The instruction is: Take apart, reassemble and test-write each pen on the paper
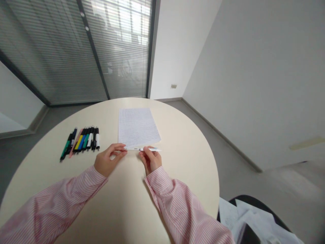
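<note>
A slim white pen lies level between my two hands, just in front of the lined sheet of paper. My left hand pinches its left end between thumb and fingertips. Near the other end, my right hand is closed round the pen, whose white tip sticks out to the right. To the left of my left hand, several pens lie side by side in a slanting row, with green, yellow, blue, white, black and pink parts.
The round cream table carries the paper and pens. Beyond its right front edge, a black chair holds loose papers and a dark object. Behind the table stand a glass partition with blinds and a white wall.
</note>
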### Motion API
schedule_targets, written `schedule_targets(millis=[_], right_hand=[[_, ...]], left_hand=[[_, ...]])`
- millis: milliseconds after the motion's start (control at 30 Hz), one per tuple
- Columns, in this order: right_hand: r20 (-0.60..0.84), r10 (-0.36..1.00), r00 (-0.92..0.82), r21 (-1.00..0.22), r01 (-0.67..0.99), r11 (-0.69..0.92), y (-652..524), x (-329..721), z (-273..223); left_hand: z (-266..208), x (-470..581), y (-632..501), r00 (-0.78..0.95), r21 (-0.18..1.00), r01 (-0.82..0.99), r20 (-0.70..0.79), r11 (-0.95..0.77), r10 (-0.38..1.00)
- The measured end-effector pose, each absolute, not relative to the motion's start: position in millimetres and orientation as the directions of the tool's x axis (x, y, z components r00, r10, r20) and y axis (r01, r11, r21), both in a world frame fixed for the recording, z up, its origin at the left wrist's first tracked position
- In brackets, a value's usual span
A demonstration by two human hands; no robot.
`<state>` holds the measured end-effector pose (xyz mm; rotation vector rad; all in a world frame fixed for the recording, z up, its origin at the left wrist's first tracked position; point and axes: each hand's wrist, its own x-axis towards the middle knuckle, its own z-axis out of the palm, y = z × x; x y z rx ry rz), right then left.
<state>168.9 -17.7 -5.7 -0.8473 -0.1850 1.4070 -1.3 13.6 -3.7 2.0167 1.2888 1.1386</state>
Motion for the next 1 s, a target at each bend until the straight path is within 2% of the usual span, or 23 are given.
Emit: schedule_targets(millis=[67, 233, 533, 733, 867, 1000], right_hand=[[-0.354, 0.914, 0.200, -0.620, -0.782, -0.069, -19, 168, -6], [-0.332, 0.929, 0.166, -0.637, -0.765, -0.091, -18, 170, -6], [-0.272, 0.958, 0.088, -0.652, -0.749, -0.116, -14, 174, -6], [-0.269, 0.962, 0.053, -0.664, -0.734, -0.145, -13, 177, -2], [-0.251, 0.968, 0.019, -0.669, -0.726, -0.160, -10, 181, -2], [-0.222, 0.975, -0.007, -0.680, -0.716, -0.160, -6, 186, -4]], left_hand=[[-4, -1, 14, 0.210, 0.754, 0.487, 0.389, -0.441, 0.897], [-1, -2, 13, 0.254, 0.655, 0.575, 0.427, -0.491, 0.868], [8, -4, 12, 0.275, 0.649, 0.608, 0.368, -0.457, 0.888], [2, -2, 12, 0.239, 0.734, 0.506, 0.384, -0.452, 0.892], [3, 0, 12, 0.281, 0.688, 0.509, 0.436, -0.518, 0.855], [7, 0, 12, 0.262, 0.678, 0.539, 0.429, -0.499, 0.865]])
